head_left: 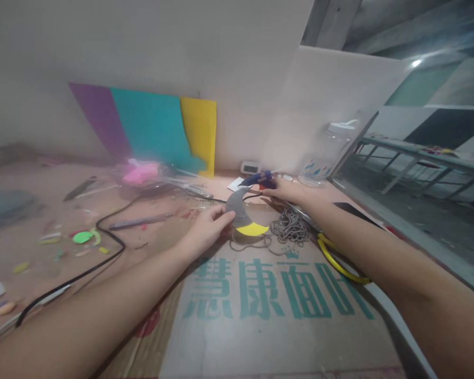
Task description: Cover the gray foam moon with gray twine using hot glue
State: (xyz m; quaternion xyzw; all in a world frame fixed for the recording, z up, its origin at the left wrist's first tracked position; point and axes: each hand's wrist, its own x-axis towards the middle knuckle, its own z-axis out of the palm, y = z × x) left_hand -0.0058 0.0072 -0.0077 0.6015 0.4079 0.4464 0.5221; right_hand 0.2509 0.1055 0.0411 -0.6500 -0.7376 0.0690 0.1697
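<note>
My left hand [210,227] pinches the edge of a grey crescent-shaped piece [239,208] that looks like felt or foam, with a yellow patch [253,229] at its lower end. In my right hand [282,189] is the rear part of a blue glue gun [256,179], its nozzle pointing left just beyond the crescent; the grip is partly hidden by my fingers. A tangle of grey cord [291,227] lies below my right wrist, and a loose strand runs under the crescent. Yellow-handled scissors [339,263] lie partly under my right forearm.
Printed cardboard [260,337] covers the front of the table. Scraps, a green piece [82,237], a black cable [110,252] and a pen [142,221] lie left. Behind stand coloured sheets [150,123], a small display [250,168] and a clear bottle [326,152].
</note>
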